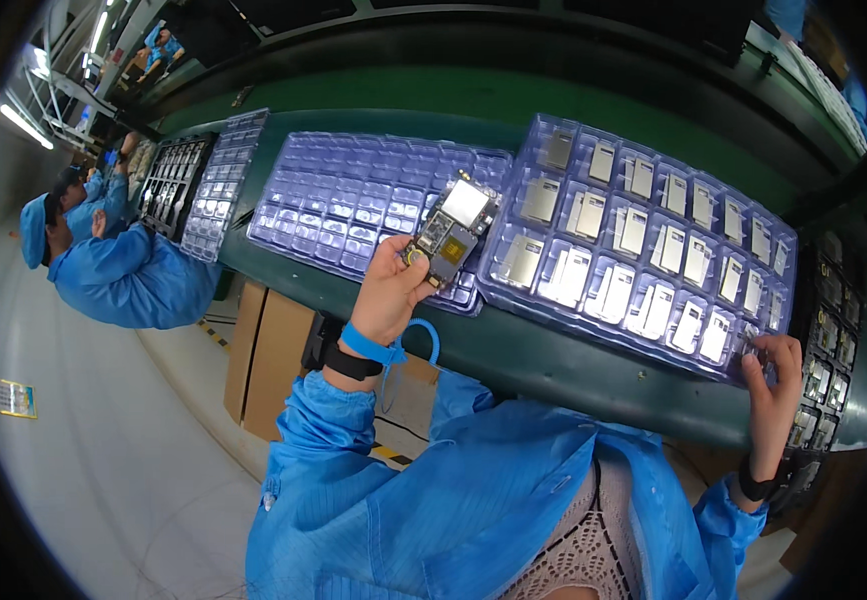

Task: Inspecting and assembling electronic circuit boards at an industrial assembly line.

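Observation:
In my left hand (391, 290), thumb and fingers are closed on the lower end of a circuit board (445, 237). The board is tilted and carries a bright silver metal plate near its top and a dark square section below. It is held over the edge of a clear purple plastic tray (353, 140). My right hand (775, 372) reaches the near right corner compartment of a second clear purple tray (603, 318). Its fingers are bent together there; what they pinch is hidden. Flat silver metal plates (631, 232) lie in that tray's compartments, often several together.
A black tray (825, 375) with metal parts stands at the far right. Further left are another clear tray (225, 190) and a black tray (175, 180), beside a co-worker in blue (133, 275). Cardboard boxes (278, 350) stand below the green bench (493, 345).

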The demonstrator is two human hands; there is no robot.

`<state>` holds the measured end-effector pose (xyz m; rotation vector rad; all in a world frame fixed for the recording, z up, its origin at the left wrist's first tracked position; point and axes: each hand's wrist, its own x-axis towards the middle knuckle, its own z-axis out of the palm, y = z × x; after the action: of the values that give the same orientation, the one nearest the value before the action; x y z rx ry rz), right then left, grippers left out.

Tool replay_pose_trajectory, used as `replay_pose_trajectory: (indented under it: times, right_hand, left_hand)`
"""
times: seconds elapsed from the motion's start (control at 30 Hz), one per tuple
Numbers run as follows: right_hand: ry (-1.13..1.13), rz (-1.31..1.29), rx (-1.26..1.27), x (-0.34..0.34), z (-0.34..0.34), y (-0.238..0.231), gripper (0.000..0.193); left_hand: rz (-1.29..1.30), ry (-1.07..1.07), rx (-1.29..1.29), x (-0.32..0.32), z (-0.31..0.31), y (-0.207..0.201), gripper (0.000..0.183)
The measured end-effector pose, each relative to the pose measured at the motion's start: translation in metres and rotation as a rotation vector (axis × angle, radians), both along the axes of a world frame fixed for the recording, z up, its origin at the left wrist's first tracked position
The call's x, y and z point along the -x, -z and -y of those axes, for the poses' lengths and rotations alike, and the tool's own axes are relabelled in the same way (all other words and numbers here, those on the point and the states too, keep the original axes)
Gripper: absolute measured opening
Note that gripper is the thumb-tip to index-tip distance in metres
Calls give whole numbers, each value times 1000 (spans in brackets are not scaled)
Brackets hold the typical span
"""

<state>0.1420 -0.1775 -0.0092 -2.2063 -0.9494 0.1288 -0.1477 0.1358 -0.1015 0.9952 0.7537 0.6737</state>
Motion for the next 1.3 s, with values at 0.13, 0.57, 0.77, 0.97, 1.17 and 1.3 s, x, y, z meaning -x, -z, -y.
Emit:
replay_pose_trajectory:
  times: [0.13, 0.57, 0.77, 0.97, 1.17, 1.3]
  right_hand:
    - [-26, -25, -7, -2, 1, -3, 15]
    - [-164, -92, -161, -42, -19, -54, 20]
    - [-141, 67, 14, -53, -53, -33, 17]
    - [-158, 122, 208, -57, -60, -17, 36]
    - [-148, 129, 119, -41, -70, -13, 31]
    - [-159, -149, -176, -27, -68, 0, 26]
  left_hand:
    - [-66, -83, 11, -4, 6, -10, 26]
    - [482, -62, -72, -31, 55, -114, 38]
    - [566, 115, 61, -89, 75, -116, 45]
    - [305, 179, -82, -124, 81, -112, 42]
    - [219, 223, -153, -132, 95, -96, 40]
    - [148, 287, -79, -137, 108, -106, 43]
